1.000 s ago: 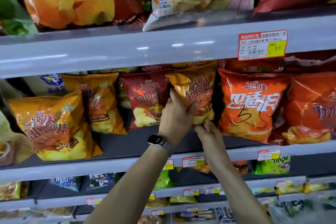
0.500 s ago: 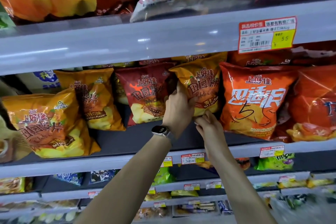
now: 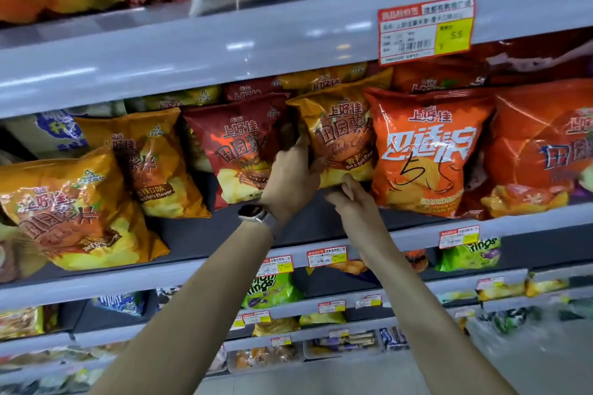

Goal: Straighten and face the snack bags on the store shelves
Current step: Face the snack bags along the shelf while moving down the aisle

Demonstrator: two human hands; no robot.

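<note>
Now, yellow hot-spicy bag [image 3: 340,138] askew on middle shelf [image 3: 199,234], between dark red bag [image 3: 237,151] and orange bag [image 3: 426,151]. My left hand [image 3: 295,176] grips its left edge; my right hand [image 3: 349,202] just below, at bottom edge, pinching or not, cannot tell.

Grey shelf [image 3: 199,236], yellow, dark red and orange snack bags [image 3: 426,151] standing along it

The held chip bag [image 3: 340,144] now stands with its right edge against the orange bag [image 3: 426,151], closing the dark gap seen earlier. The left hand [image 3: 288,183] now grips the bag's left edge instead of covering its front, exposing the flavour label.
</note>
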